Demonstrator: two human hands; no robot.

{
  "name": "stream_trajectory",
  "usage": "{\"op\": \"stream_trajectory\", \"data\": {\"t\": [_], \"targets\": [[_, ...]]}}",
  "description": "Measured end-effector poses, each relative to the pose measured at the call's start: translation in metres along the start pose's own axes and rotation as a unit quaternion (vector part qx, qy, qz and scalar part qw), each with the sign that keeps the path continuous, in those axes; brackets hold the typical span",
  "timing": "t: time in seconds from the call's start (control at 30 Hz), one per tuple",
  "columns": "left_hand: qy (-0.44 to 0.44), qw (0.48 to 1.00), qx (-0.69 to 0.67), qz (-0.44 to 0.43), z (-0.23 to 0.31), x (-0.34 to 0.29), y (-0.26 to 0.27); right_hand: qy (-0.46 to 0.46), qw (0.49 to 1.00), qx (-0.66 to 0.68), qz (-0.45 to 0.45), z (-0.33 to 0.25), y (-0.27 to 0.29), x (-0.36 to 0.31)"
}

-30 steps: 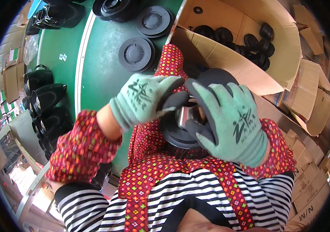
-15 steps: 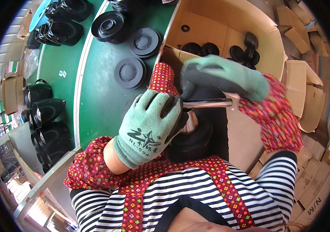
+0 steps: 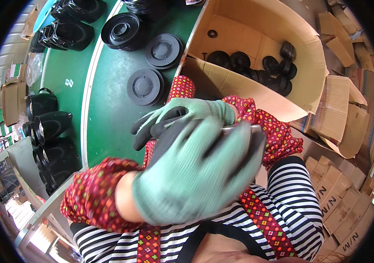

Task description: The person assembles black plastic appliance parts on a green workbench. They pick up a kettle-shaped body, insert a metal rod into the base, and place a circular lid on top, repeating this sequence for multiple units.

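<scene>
My left hand (image 3: 191,175), in a green glove with black coating, is blurred in front of my body. Its fingers curl over a shiny metal bar (image 3: 256,128), whose end shows by the fingertips. Just beyond it is my right hand (image 3: 187,109), gloved alike, reaching leftward with its fingers apart and nothing visible in them. The hands hide most of the bar and whatever lies below it. Black round discs (image 3: 145,85) lie on the green table close to my right fingertips.
An open cardboard box (image 3: 252,85) holds several black round parts (image 3: 270,65). Stacked black lids (image 3: 121,30) stand at the table's far side. Black pots (image 3: 51,127) line the left, with more black vessels (image 3: 79,35) farther back. Flattened cartons (image 3: 336,201) lie at right.
My right hand has come down and left from beside the box, and its fingers now point left. My left hand has moved right and nearer, covering most of the metal bar.
</scene>
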State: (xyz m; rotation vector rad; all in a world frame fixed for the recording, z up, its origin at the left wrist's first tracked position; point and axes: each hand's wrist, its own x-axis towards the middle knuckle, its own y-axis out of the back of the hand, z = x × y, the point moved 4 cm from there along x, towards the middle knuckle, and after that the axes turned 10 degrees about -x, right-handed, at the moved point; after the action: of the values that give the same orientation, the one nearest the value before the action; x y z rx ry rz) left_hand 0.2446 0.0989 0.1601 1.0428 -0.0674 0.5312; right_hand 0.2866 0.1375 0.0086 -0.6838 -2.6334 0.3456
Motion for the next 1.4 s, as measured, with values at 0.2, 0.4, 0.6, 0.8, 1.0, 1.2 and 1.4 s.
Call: {"op": "stream_trajectory", "data": {"t": [0.2, 0.4, 0.6, 0.8, 1.0, 1.2, 1.4], "targets": [[0.131, 0.974, -0.004, -0.187, -0.003, 0.024, -0.097, 0.036, 0.998, -0.045, 0.009, 0.004, 0.000, 0.001], [0.133, 0.975, -0.027, -0.174, -0.002, 0.019, -0.100, 0.118, 0.985, -0.116, 0.055, 0.015, 0.003, 0.002], [0.107, 0.979, -0.146, -0.093, -0.004, 0.009, -0.087, 0.189, 0.959, -0.187, 0.102, 0.022, -0.001, -0.011], [0.012, 0.965, -0.256, -0.056, -0.002, -0.003, -0.070, 0.194, 0.929, -0.262, 0.175, 0.020, -0.003, -0.033], [-0.060, 0.927, -0.369, 0.026, 0.003, -0.033, -0.058, 0.031, 0.856, -0.467, 0.219, 0.000, -0.011, -0.057], [-0.124, 0.936, -0.322, 0.071, -0.012, -0.042, -0.039, -0.079, 0.812, -0.549, 0.184, 0.006, 0.006, -0.085], [-0.050, 0.968, -0.239, 0.065, -0.047, -0.042, -0.006, -0.095, 0.853, -0.225, 0.461, -0.033, 0.002, -0.085]]}}
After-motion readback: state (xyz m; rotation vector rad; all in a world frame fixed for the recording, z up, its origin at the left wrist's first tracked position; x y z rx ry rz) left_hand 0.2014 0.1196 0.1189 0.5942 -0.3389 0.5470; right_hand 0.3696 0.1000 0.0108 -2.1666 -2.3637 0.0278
